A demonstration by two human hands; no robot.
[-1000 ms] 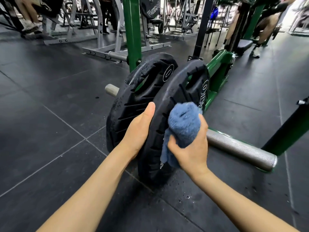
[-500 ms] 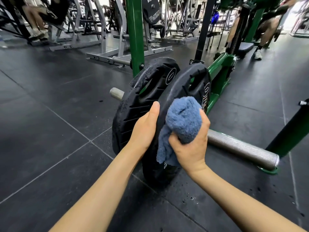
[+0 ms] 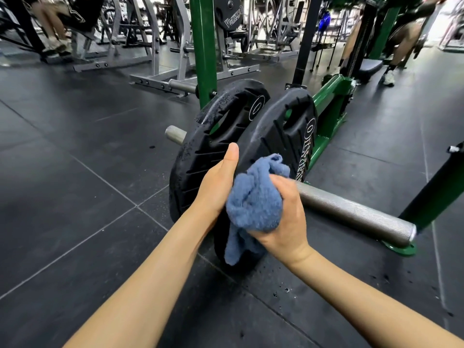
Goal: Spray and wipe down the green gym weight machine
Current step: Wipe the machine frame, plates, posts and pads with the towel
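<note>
Two black plates (image 3: pixel 251 156) stand on the green machine (image 3: pixel 331 106); left hand (image 3: pixel 218 187) steadies one, fingers hidden, right hand (image 3: pixel 283 217) grips blue cloth (image 3: pixel 253 204). Risk: wet plate tipping onto fingers.

Left hand (image 3: pixel 218 187) thumb up – right hand (image 3: pixel 283 217) fingers curled

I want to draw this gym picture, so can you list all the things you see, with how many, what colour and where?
weight plates: two, black, centre, upright side by side
cloth: one, blue, against the nearer plate
machine frame: one, green, behind the plates
knurled bar: one, silver, right of the plates
floor: black tiles, droplets near the plates
other machines: several, grey, far back
left hand: one, gripping a plate's edge
right hand: one, holding the cloth
</note>
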